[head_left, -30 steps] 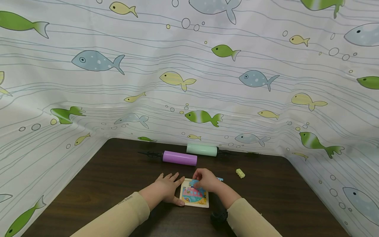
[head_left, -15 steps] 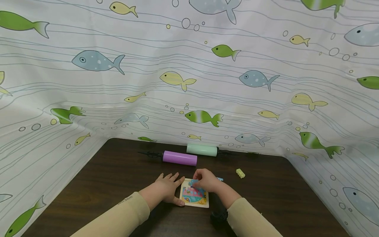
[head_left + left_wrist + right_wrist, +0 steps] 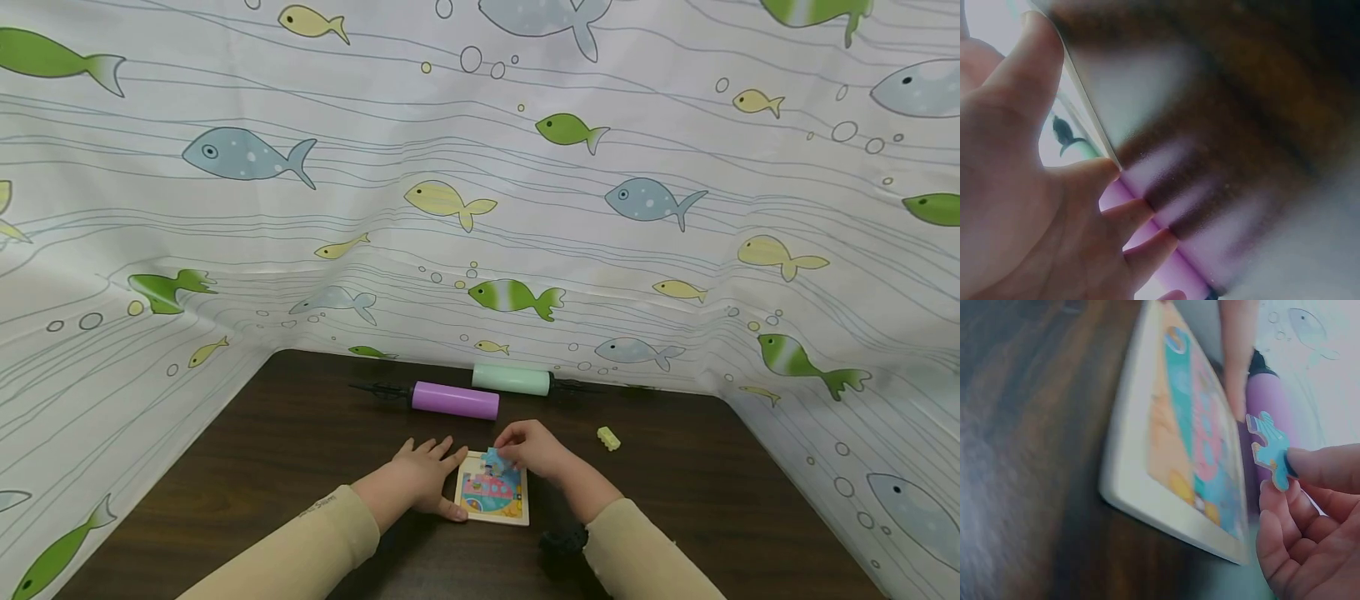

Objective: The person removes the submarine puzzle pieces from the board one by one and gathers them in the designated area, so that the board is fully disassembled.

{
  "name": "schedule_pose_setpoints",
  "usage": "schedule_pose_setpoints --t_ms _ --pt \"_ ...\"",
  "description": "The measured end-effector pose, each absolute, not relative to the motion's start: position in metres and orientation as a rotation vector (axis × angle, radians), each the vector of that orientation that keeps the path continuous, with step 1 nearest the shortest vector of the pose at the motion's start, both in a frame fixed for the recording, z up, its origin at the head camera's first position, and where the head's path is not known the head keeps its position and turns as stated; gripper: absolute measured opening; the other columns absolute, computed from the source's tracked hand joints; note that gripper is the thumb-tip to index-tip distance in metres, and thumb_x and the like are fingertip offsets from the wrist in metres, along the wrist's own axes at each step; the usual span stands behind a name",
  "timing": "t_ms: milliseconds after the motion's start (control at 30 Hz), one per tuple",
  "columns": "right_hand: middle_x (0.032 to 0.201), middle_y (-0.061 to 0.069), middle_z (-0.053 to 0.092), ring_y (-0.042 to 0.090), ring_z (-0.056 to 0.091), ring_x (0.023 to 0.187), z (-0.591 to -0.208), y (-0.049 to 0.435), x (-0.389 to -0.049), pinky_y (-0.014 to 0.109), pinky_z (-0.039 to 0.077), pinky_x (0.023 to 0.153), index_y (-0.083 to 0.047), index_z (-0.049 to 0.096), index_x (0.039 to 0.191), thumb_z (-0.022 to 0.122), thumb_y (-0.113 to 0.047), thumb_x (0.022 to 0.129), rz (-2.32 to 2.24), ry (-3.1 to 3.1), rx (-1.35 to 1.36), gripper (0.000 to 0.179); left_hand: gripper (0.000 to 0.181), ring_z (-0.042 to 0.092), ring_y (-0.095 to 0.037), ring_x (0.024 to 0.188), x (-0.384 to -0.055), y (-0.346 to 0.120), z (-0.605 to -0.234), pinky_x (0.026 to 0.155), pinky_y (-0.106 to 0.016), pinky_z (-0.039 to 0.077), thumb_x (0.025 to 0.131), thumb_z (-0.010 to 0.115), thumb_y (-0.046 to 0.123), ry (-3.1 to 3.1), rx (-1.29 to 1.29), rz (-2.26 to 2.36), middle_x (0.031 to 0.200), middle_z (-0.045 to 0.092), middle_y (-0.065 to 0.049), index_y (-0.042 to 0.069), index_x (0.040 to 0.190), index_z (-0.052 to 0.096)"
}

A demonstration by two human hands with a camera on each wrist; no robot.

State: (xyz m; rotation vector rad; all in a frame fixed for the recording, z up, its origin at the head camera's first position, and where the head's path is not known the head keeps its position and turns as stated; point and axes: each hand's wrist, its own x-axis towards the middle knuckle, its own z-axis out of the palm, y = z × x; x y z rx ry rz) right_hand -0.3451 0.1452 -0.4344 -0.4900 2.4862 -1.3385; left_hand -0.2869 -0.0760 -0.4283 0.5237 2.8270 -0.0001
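A small jigsaw puzzle (image 3: 491, 510) in a pale wooden frame lies on the dark table, with a pink and blue picture. My right hand (image 3: 536, 450) pinches a blue puzzle piece (image 3: 1270, 450) between thumb and fingers, held up above the far part of the frame. In the right wrist view the piece is tilted and apart from the board. My left hand (image 3: 423, 479) lies with spread fingers at the puzzle's left side, thumb and index finger at the frame's edge. In the left wrist view its fingers (image 3: 1138, 215) are extended.
Behind the puzzle lie a purple hand pump (image 3: 455, 401) and a mint green pump (image 3: 512, 379), both with black ends. A pale yellow block (image 3: 609, 439) sits to the right. A fish-patterned curtain (image 3: 480, 208) rises around the table.
My right hand has risen and moved slightly away and to the right, lifting the blue puzzle piece off the board. The left hand has stayed in place.
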Motion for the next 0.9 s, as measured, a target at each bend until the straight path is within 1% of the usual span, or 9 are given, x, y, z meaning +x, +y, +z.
schedule_pose_setpoints --t_ms 167,300,467,600,833,900 --pt "0.083 0.005 0.063 0.021 0.056 0.074 -0.426 0.165 -0.346 0.039 0.051 0.064 -0.003 0.071 0.094 0.069 -0.008 0.093 -1.402 2.546 -0.462 0.006 0.102 0.031 -0.030 0.143 -0.285 -0.075 -0.423 0.113 -0.056 0.021 0.074 0.063 0.077 2.819 0.510 0.005 0.159 0.030 -0.006 0.026 0.156 0.032" --pt "0.081 0.006 0.062 0.026 0.057 0.073 -0.423 0.188 -0.344 0.041 0.050 0.064 -0.001 0.070 0.093 0.068 -0.008 0.093 -1.446 2.603 -0.354 0.007 0.102 0.032 -0.030 0.142 -0.286 -0.075 -0.426 0.113 -0.056 0.021 0.073 0.064 0.077 2.832 0.514 0.005 0.159 0.031 -0.006 0.026 0.156 0.033" --pt "0.080 0.006 0.061 0.025 0.056 0.071 -0.423 0.224 -0.343 0.036 0.046 0.061 -0.002 0.070 0.090 0.068 -0.008 0.093 -1.432 2.683 -0.204 0.007 0.102 0.031 -0.031 0.143 -0.287 -0.075 -0.428 0.113 -0.056 0.020 0.073 0.064 0.077 2.830 0.512 0.010 0.158 0.031 -0.006 0.026 0.156 0.033" --pt "0.080 0.007 0.059 0.023 0.054 0.069 -0.422 0.252 -0.339 0.033 0.043 0.058 -0.001 0.068 0.091 0.067 -0.006 0.093 -1.407 2.718 -0.119 0.006 0.102 0.031 -0.030 0.143 -0.287 -0.075 -0.428 0.113 -0.055 0.020 0.073 0.064 0.077 2.827 0.507 0.020 0.158 0.031 -0.006 0.026 0.156 0.034" --pt "0.084 0.010 0.059 0.022 0.055 0.070 -0.426 0.278 -0.331 0.034 0.051 0.064 0.005 0.065 0.091 0.068 0.001 0.089 -1.410 2.760 -0.025 0.005 0.101 0.032 -0.031 0.142 -0.286 -0.074 -0.425 0.113 -0.056 0.021 0.074 0.065 0.076 2.823 0.505 0.014 0.158 0.031 -0.007 0.025 0.156 0.034" --pt "0.083 0.010 0.059 0.021 0.055 0.069 -0.429 0.281 -0.331 0.034 0.051 0.063 0.005 0.064 0.091 0.068 0.001 0.089 -1.406 2.763 -0.015 0.006 0.101 0.032 -0.032 0.142 -0.286 -0.073 -0.425 0.113 -0.056 0.021 0.074 0.065 0.076 2.826 0.506 0.008 0.158 0.032 -0.007 0.025 0.155 0.034"
